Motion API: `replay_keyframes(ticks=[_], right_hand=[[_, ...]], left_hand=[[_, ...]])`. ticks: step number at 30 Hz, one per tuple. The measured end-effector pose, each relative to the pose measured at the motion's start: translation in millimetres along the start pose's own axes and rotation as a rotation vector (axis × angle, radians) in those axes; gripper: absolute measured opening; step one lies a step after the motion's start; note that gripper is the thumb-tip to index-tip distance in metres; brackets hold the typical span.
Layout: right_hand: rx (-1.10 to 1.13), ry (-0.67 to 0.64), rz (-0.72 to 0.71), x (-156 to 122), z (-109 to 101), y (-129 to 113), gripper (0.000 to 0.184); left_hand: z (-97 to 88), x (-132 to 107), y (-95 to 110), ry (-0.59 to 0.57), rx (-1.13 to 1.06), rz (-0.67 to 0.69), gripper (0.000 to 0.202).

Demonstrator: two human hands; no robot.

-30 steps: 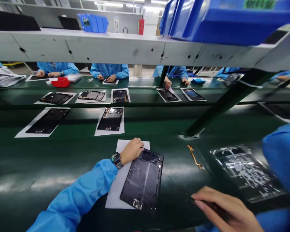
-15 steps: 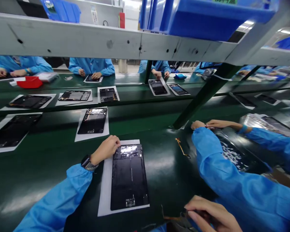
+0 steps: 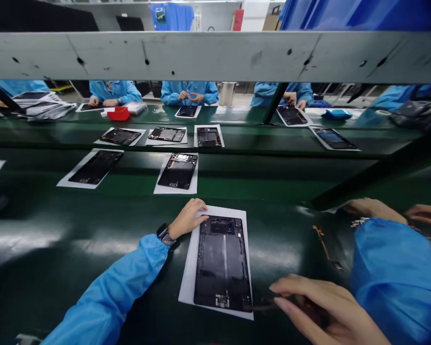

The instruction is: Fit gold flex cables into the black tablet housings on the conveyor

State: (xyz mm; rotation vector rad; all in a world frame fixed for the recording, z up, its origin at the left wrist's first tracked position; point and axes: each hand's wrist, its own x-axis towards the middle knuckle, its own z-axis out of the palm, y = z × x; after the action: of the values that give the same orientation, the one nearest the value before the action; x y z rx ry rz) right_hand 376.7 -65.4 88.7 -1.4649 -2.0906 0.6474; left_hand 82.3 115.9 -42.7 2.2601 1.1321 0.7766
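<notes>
A black opened tablet back (image 3: 222,263) lies on a white paper sheet (image 3: 187,282) on the green belt in front of me. My left hand (image 3: 188,218), with a watch (image 3: 163,233) on the wrist, rests with curled fingers on the sheet's top-left corner beside the tablet. My right hand (image 3: 319,306) is low at the right, fingers together around a thin dark tool (image 3: 264,303) whose tip touches the tablet's lower right corner.
A co-worker's blue sleeve (image 3: 395,273) and hand (image 3: 373,208) crowd the right side, near an orange flex strip (image 3: 323,242). More tablets on sheets (image 3: 178,171) (image 3: 96,166) lie farther along the belt. A grey shelf beam (image 3: 215,55) runs overhead, and a dark strut (image 3: 362,184) slants down at the right.
The view swung left then right. My right hand with the tool has come up to the tablet's lower right corner. The co-worker's arm has drawn back to the right. My left hand stays on the sheet's corner.
</notes>
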Motion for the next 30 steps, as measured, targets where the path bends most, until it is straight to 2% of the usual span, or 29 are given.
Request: replay_keyframes(ticks=[2, 3, 6, 8, 9, 11, 13, 16, 20, 24, 26, 30], right_hand=[[0.072, -0.062, 0.013, 24.0, 3.6, -8.7, 0.016], [0.114, -0.089, 0.029, 37.9, 7.6, -10.8, 0.017], [0.242, -0.138, 0.099, 82.6, 28.7, -7.1, 0.018], [0.327, -0.166, 0.124, 109.1, 48.6, 2.4, 0.015], [0.352, -0.19, 0.133, 120.3, 59.4, 8.3, 0.013], [0.364, -0.227, 0.147, 138.3, 80.7, 21.0, 0.011], [0.342, -0.248, 0.15, 152.3, 99.4, 32.4, 0.009], [0.23, -0.295, 0.136, 170.0, 119.9, 44.1, 0.008], [0.1, -0.347, 0.117, 191.3, 135.4, 48.6, 0.011], [0.013, -0.379, 0.133, 208.2, 144.5, 48.0, 0.01], [-0.028, -0.407, 0.159, 215.3, 146.8, 48.0, 0.007], [-0.116, -0.465, 0.234, 228.6, 145.4, 48.9, 0.021]], left_hand=[[-8.2, -12.9, 16.8, 0.033, -0.17, -0.045, 0.013], [-11.6, -20.1, 28.3, 0.007, -0.305, -0.075, 0.017], [-16.7, -41.3, 65.7, -0.207, -0.719, -0.177, 0.04], [-14.5, -53.9, 83.1, -0.295, -0.829, -0.261, 0.065], [-11.7, -59.7, 87.3, -0.295, -0.814, -0.305, 0.07], [-4.2, -70.5, 86.9, -0.229, -0.656, -0.368, 0.065], [3.7, -80.6, 78.0, -0.121, -0.378, -0.342, 0.052], [11.2, -92.0, 61.6, -0.007, 0.029, -0.149, 0.032], [13.7, -96.0, 51.0, 0.078, 0.359, 0.071, 0.017], [16.3, -91.6, 50.7, 0.133, 0.525, 0.16, 0.015], [18.3, -89.6, 50.7, 0.143, 0.531, 0.187, 0.014], [19.6, -89.7, 48.9, 0.097, 0.472, 0.255, 0.017]])
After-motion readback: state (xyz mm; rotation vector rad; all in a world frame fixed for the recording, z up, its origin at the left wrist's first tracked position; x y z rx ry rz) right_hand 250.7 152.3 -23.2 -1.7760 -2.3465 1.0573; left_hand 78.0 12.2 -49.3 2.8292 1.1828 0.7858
